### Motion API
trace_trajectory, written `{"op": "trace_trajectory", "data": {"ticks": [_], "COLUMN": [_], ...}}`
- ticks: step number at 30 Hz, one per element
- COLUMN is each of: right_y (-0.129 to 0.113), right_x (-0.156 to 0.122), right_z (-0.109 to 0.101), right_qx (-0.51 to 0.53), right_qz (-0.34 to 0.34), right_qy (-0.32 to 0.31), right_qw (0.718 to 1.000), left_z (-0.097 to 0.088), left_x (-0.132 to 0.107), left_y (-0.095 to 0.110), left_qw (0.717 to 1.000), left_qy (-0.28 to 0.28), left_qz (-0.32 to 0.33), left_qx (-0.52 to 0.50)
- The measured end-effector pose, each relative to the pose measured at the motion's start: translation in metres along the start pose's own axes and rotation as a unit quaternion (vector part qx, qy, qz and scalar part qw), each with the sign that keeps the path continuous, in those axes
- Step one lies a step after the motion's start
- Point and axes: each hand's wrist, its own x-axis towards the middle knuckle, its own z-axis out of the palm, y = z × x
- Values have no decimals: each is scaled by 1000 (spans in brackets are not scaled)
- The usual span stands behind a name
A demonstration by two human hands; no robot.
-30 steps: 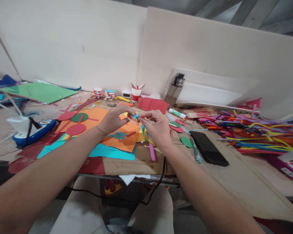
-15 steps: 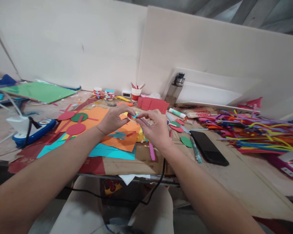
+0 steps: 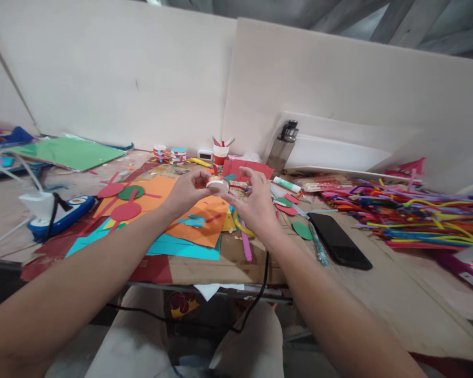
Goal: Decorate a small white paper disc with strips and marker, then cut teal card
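Observation:
My left hand [image 3: 189, 190] is closed around the side of a small white-and-red paper cup [image 3: 217, 184], held above the table with its white end tilted toward me. A teal paper strip [image 3: 230, 177] stands out at the cup's right side; whether it is stuck on is unclear. My right hand [image 3: 256, 202] is beside the cup, thumb and fingers spread apart, with the thumb's tip close to its lower edge. Below, an orange sheet [image 3: 199, 236] carries several teal strips [image 3: 192, 221]. Similar red-and-white cups [image 3: 178, 156] stand at the back.
Red paper discs [image 3: 126, 211] and blue sheets [image 3: 181, 249] lie left. A black phone [image 3: 339, 241], a glue stick [image 3: 287, 184] and many pipe cleaners [image 3: 410, 215] are right. Behind stand a bottle [image 3: 281, 147] and red paper [image 3: 248, 170]. A black cable [image 3: 266, 268] hangs over the front edge.
The cup has turned so its white end shows more. My right hand has opened, its fingers lifting away from the cup. The view has shifted slightly.

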Motion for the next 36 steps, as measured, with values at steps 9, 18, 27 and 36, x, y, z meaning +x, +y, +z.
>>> {"op": "trace_trajectory", "data": {"ticks": [9, 18, 27, 36], "right_y": [13, 7, 8, 11], "right_x": [2, 2, 2, 2], "right_z": [21, 16, 15, 14], "right_qx": [252, 228, 235, 228], "right_qz": [227, 250, 248, 251], "right_qy": [-97, -95, -85, -98], "right_qw": [936, 936, 936, 936], "left_z": [11, 13, 14, 12], "left_x": [-2, -2, -4, -3], "left_y": [-5, 0, 1, 0], "left_qw": [990, 975, 969, 964], "left_qy": [1, -1, 6, 8], "left_qz": [-87, -136, -156, -175], "left_qx": [-110, -175, -192, -199]}}
